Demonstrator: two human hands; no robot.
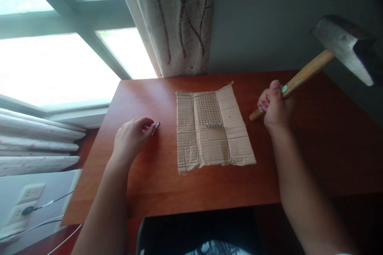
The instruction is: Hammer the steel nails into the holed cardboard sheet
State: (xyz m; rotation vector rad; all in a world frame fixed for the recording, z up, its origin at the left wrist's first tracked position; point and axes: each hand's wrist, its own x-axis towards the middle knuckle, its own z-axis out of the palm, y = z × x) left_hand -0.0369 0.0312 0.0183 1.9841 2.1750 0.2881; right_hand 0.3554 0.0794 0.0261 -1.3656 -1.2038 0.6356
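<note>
My right hand (277,105) is wrapped around the wooden handle of a hammer (314,65), raised over the right side of the table. The hammer's metal head points up and to the right. At the left of the table, the curled fingers of my left hand (133,135) pinch a small shiny metal nail (156,128), which slants upward at the fingertips. Between my hands lies a creased sheet of cardboard (187,139). It has a grid of small dark holes (206,107) in its middle panel. A row of small metal fasteners (214,125) runs along the grid's near edge.
The reddish-brown wooden table (155,183) stands against a grey wall (263,20). A patterned curtain (182,20) and a bright window are at the back left. Power sockets (30,193) with cables sit at the lower left. A dark chair or seat edge (161,231) is below the table's front.
</note>
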